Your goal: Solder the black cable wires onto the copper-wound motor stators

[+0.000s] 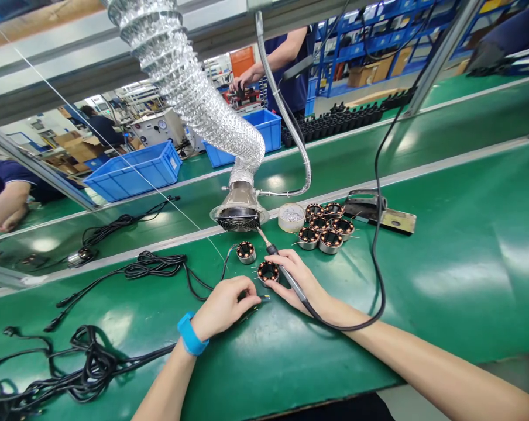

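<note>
My left hand (227, 304), with a blue band at the wrist, pinches the end of a black cable, whose small coloured wire tips (267, 297) poke out past the fingers. My right hand (297, 280) has a soldering iron (293, 283) lying across it, its tip pointing up and left toward the fan. Thumb and fingers of that same hand hold a copper-wound stator ring (268, 272) on the green bench. Another stator (246, 252) sits just beyond, to the left. Several more stators (319, 223) are grouped to the right, beside a round clear container (291, 217).
A fume fan (238, 217) hangs from a silver duct (229, 126) ahead of my hands. Black cables (93, 362) lie at left. A metal block (378, 213) rests at right. Blue bins (135, 171) stand behind; a person's arm (10, 204) reaches in at far left.
</note>
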The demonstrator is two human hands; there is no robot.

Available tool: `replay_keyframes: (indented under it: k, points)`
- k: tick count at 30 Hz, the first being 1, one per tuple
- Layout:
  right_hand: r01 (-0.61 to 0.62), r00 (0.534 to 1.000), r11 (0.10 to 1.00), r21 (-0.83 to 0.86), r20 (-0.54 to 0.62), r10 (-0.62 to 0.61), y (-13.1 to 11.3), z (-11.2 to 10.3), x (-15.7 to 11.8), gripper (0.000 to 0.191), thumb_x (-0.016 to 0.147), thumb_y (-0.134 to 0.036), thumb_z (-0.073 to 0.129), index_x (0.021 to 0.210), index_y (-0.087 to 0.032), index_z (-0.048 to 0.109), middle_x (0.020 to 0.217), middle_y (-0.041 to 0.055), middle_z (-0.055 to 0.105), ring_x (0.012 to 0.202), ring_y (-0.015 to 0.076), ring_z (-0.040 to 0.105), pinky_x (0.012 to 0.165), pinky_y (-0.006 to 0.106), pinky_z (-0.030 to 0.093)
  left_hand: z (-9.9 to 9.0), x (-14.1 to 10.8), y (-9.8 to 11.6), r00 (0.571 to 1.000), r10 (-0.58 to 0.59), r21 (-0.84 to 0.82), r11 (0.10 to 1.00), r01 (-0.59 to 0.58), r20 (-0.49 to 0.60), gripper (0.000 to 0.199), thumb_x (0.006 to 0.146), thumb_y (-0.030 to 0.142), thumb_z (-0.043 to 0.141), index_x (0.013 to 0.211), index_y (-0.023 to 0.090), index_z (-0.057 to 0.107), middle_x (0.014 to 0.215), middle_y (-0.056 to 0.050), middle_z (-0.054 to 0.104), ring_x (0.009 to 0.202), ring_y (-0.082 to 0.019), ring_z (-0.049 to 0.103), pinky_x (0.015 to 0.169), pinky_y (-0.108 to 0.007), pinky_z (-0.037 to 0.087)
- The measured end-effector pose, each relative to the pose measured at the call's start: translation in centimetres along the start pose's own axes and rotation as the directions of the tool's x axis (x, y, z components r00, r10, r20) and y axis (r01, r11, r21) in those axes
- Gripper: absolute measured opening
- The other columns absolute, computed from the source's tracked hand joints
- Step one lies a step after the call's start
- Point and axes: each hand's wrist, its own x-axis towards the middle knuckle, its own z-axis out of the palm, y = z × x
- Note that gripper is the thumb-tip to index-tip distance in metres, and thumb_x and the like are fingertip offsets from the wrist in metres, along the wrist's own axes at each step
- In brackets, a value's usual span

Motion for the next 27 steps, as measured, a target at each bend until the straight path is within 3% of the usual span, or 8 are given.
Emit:
replay_keyframes:
  k: [5, 11, 18, 23, 27]
  points:
    - [-0.011, 0.999, 1.000, -0.025, 0.032, 0.012, -0.4, -0.1, 0.6, 0.050, 0.085, -0.018, 0.067, 0.130, -0.029, 0.049, 0.115, 0.0068, 0.051, 0.098, 0.0187, 0.061, 0.088, 0.035, 0.055, -1.6, -0.1, -0.4, 0.979, -0.140, -0.324, 0.942, 0.086, -0.146, 0.026, 0.088, 0.038, 0.064, 0.099, 0.016, 0.071, 0.075, -0.002, 0.063, 0.065, -0.013, 0.052, 0.060, -0.024, 0.040]
    - [0.041, 0.991, 0.999, -0.007, 0.131, -0.040, -1.9, 0.1, 1.2, 0.055, 0.085, -0.014, 0.065, 0.135, -0.029, 0.047, 0.118, 0.0070, 0.051, 0.098, 0.0183, 0.062, 0.090, 0.035, 0.055, -1.6, 0.2, -0.6, 0.968, -0.119, -0.404, 0.914, 0.020, -0.220, 0.025, 0.089, 0.036, 0.062, 0.090, 0.014, 0.073, 0.073, -0.004, 0.065, 0.071, -0.015, 0.058, 0.068, -0.025, 0.045]
    - [0.010, 0.998, 0.978, 0.210, -0.059, 0.002, -5.2, 1.0, 2.5, 0.045, 0.090, -0.012, 0.058, 0.130, -0.031, 0.051, 0.112, 0.0053, 0.051, 0.089, 0.0145, 0.062, 0.084, 0.032, 0.057, -1.4, 0.1, -0.4, 0.964, -0.138, -0.424, 0.905, 0.029, -0.229, 0.026, 0.087, 0.038, 0.065, 0.087, 0.013, 0.071, 0.075, -0.004, 0.066, 0.070, -0.015, 0.056, 0.066, -0.025, 0.043]
    - [0.005, 0.993, 0.954, 0.301, -0.112, 0.031, -6.0, 2.4, 3.2, 0.039, 0.089, -0.008, 0.057, 0.122, -0.029, 0.056, 0.102, 0.0031, 0.052, 0.083, 0.0133, 0.062, 0.081, 0.032, 0.056, -2.2, 0.1, -0.5, 0.991, -0.026, -0.353, 0.936, -0.023, -0.134, 0.038, 0.095, 0.040, 0.053, 0.073, 0.014, 0.070, 0.071, -0.003, 0.062, 0.069, -0.014, 0.051, 0.068, -0.025, 0.038]
    - [0.031, 0.994, 0.951, 0.307, -0.105, 0.002, -6.1, 2.9, 2.7, 0.040, 0.089, -0.006, 0.058, 0.121, -0.030, 0.057, 0.100, 0.0027, 0.055, 0.087, 0.0147, 0.062, 0.085, 0.033, 0.054, -2.8, 0.0, -1.2, 1.000, 0.008, -0.463, 0.886, -0.013, -0.013, 0.039, 0.094, 0.040, 0.056, 0.071, 0.013, 0.071, 0.070, -0.003, 0.064, 0.069, -0.013, 0.052, 0.070, -0.025, 0.039]
